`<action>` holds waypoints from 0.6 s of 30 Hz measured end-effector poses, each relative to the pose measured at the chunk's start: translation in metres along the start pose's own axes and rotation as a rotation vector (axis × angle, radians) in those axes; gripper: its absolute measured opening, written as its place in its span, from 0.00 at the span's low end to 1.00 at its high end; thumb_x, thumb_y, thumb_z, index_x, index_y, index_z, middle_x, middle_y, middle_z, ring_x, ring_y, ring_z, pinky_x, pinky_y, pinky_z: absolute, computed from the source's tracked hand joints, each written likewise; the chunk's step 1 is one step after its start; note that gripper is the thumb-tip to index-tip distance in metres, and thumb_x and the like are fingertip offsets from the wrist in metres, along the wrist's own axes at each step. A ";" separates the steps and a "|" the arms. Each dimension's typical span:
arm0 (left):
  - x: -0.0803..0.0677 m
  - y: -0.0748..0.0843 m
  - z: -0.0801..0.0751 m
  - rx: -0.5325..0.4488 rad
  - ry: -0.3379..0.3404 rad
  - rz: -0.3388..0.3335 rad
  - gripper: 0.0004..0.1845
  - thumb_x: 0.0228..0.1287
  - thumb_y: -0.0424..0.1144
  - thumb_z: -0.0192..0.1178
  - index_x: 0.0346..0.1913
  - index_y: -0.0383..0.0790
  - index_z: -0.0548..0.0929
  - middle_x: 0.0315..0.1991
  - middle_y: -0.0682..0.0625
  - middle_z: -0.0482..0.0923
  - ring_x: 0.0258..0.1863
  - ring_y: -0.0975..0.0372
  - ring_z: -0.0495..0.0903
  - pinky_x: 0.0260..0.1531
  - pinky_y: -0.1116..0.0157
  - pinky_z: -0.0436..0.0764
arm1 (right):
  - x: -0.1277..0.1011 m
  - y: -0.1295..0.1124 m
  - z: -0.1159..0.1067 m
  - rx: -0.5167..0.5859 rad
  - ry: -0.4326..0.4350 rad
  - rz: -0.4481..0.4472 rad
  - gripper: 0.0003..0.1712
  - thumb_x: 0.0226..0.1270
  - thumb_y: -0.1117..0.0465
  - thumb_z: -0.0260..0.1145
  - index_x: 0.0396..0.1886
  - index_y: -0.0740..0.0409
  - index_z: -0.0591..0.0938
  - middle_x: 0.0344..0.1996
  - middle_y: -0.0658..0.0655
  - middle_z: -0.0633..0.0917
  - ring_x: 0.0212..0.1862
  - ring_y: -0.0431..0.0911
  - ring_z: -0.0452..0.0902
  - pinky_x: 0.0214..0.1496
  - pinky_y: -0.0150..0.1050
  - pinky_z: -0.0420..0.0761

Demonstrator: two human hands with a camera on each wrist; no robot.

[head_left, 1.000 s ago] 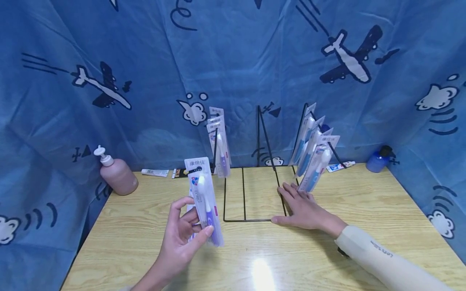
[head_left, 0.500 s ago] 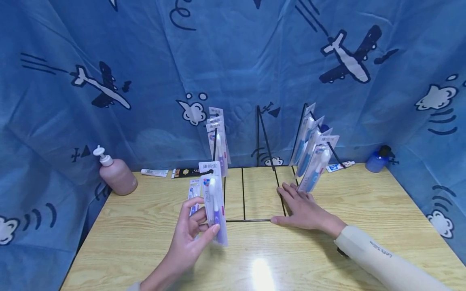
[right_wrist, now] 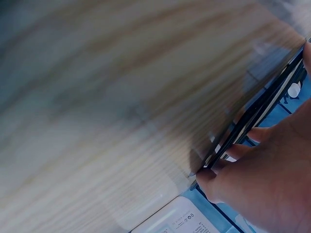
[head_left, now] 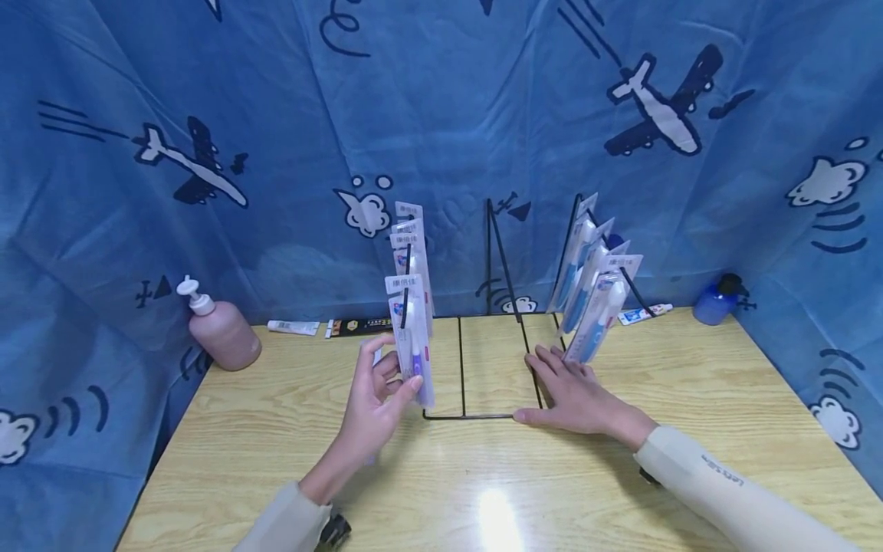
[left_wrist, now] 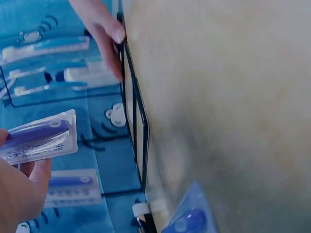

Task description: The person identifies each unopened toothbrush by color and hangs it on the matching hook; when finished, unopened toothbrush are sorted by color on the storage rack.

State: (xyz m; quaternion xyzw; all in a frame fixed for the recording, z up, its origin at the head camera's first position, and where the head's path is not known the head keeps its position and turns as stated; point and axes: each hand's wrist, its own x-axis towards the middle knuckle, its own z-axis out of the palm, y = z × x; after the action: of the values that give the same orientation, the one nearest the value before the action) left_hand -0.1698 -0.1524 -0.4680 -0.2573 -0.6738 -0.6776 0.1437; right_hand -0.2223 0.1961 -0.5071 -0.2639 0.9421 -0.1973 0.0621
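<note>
In the head view my left hand [head_left: 372, 395] pinches a carded purple toothbrush [head_left: 416, 349] between thumb and fingers. The pack hangs upright at the left arm of a black wire rack [head_left: 463, 368], and the arm's tip shows in front of its card. Behind it, more carded purple toothbrushes [head_left: 408, 239] hang on the same arm. My right hand [head_left: 578, 392] rests on the rack's base, fingers spread along the side wire and thumb at the front wire. Just above it hang several carded blue toothbrushes [head_left: 599, 314]. Another pack [left_wrist: 194, 218] lies on the table, mostly hidden by my left hand in the head view.
A pink pump bottle [head_left: 226, 333] stands at the back left, beside a white tube [head_left: 293, 327] and a black box [head_left: 359, 327]. At the back right are a toothpaste tube [head_left: 645, 314] and a blue bottle [head_left: 717, 301]. A blue printed curtain [head_left: 441, 115] surrounds the wooden table [head_left: 552, 491].
My left hand has carried the carded purple toothbrush right, then up and away from me to the left rack arm, whose tip now shows over its card. The right hand has stayed put.
</note>
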 end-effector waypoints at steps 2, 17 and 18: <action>0.010 -0.005 0.000 0.014 0.017 -0.011 0.33 0.73 0.15 0.60 0.74 0.29 0.58 0.62 0.26 0.80 0.59 0.58 0.84 0.54 0.61 0.88 | 0.000 0.000 0.000 -0.002 0.000 0.000 0.63 0.72 0.24 0.65 0.87 0.65 0.60 0.85 0.72 0.57 0.84 0.71 0.49 0.75 0.79 0.56; 0.059 -0.035 -0.010 0.068 0.056 -0.041 0.32 0.77 0.18 0.57 0.77 0.35 0.58 0.66 0.28 0.79 0.63 0.39 0.81 0.61 0.60 0.83 | 0.000 0.000 0.000 0.001 0.001 0.004 0.63 0.72 0.25 0.66 0.87 0.65 0.60 0.85 0.72 0.57 0.84 0.71 0.48 0.75 0.79 0.55; 0.060 -0.036 -0.010 0.076 0.058 -0.043 0.33 0.77 0.19 0.58 0.77 0.35 0.58 0.67 0.28 0.79 0.64 0.39 0.81 0.62 0.60 0.83 | -0.001 0.000 0.000 0.004 -0.002 0.006 0.63 0.72 0.25 0.66 0.87 0.65 0.60 0.85 0.72 0.56 0.84 0.71 0.48 0.76 0.79 0.54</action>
State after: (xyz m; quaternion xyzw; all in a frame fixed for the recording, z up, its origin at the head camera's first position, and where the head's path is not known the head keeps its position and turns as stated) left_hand -0.2404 -0.1517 -0.4654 -0.2174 -0.6999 -0.6617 0.1581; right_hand -0.2218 0.1966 -0.5074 -0.2610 0.9425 -0.1986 0.0641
